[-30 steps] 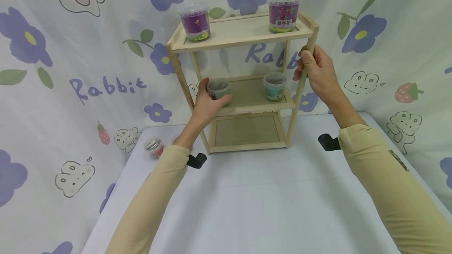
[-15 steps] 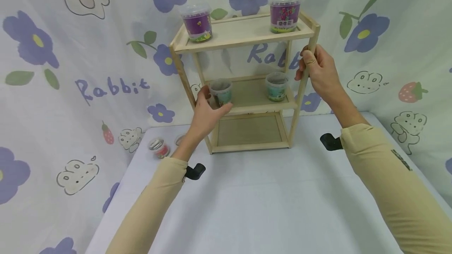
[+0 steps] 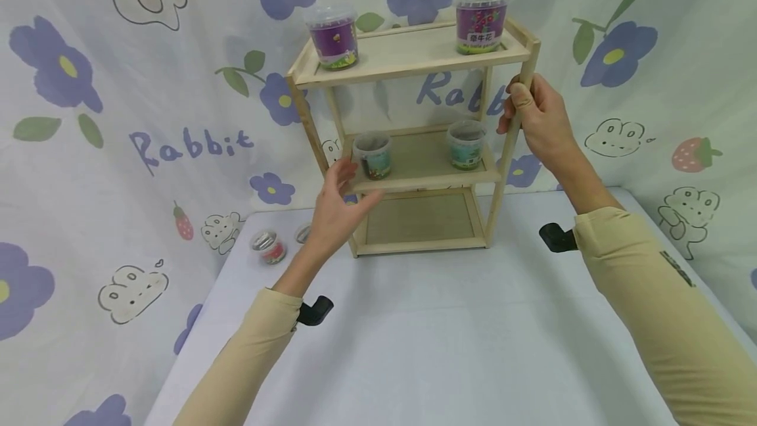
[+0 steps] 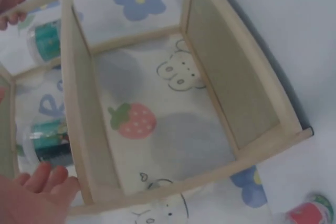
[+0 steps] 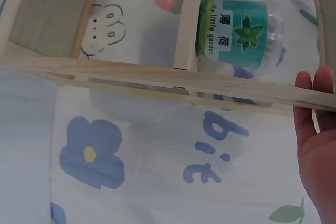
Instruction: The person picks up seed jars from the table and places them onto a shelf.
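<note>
- Three tiers make up the wooden shelf (image 3: 414, 143) standing at the back of the table (image 3: 426, 334), and we judge the stocking of it a little over half done: top tier carries two, middle tier carries two, bottom tier carries nothing
- Two purple-labelled cups sit on the top tier, the left purple cup (image 3: 333, 35) and the right purple cup (image 3: 480, 17), both upright with lids on
- On the middle tier we see the dark-labelled cup (image 3: 372, 155) near the left front edge and the green mint cup (image 3: 464, 144) towards the right, well apart from each other
- Our right hand (image 3: 541, 123) is wrapped round the shelf's right front post just under the top tier, fingers curled on the wood, steadying it
- Our left hand (image 3: 337, 206) hangs just below and in front of the dark-labelled cup, fingers spread and relaxed, holding nothing; the cup stands free on its tier
- Left to do, as we read it: the red-labelled cup (image 3: 267, 246) and a second small cup (image 3: 303, 234) half hidden behind the left forearm, both on the table left of the shelf
</note>
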`<state>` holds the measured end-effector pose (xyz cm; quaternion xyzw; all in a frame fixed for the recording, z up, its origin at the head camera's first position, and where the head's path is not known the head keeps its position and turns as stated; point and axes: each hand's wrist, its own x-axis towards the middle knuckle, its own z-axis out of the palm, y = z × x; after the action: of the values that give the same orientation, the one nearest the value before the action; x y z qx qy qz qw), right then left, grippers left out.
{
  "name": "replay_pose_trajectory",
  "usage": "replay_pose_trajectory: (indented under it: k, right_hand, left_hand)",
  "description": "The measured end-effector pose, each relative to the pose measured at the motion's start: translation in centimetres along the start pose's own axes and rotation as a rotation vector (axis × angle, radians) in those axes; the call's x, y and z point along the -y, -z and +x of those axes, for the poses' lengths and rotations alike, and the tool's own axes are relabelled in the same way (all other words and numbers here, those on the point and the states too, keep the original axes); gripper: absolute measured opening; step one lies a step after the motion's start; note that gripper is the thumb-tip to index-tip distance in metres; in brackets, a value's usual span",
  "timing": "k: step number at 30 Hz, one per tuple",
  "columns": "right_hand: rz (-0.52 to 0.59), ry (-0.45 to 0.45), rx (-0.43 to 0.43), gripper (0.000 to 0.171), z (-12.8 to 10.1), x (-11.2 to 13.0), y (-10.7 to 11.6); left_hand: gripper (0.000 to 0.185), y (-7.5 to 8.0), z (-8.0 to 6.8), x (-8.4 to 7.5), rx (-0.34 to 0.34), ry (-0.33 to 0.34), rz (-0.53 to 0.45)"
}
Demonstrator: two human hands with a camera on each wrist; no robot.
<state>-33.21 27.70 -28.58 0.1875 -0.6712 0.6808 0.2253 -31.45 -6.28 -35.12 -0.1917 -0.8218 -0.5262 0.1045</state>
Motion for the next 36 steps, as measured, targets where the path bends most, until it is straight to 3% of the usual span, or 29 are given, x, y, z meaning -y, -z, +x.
replay_pose_trajectory:
  k: [7,16,28,36]
  right_hand:
    - [-0.005,0.008,-0.005,0.016,0.0,-0.1,0.1]
    - [0.013,0.010,0.000,0.015,0.0,-0.1,0.2]
    - [0.031,0.018,-0.001,0.014,0.2,-0.3,-0.1]
    - [0.033,0.010,-0.004,0.015,0.2,-0.4,0.0]
  left_hand:
    - [0.074,1.4,-1.2,1.1,-0.045,-0.031,-0.095]
    - [0.063,3.4,-2.2,3.1,-0.136,-0.053,-0.111]
    - [0.069,6.0,-3.5,10.0,-0.228,0.178,-0.041]
    - [0.078,6.8,-3.9,13.6,-0.196,0.321,0.054]
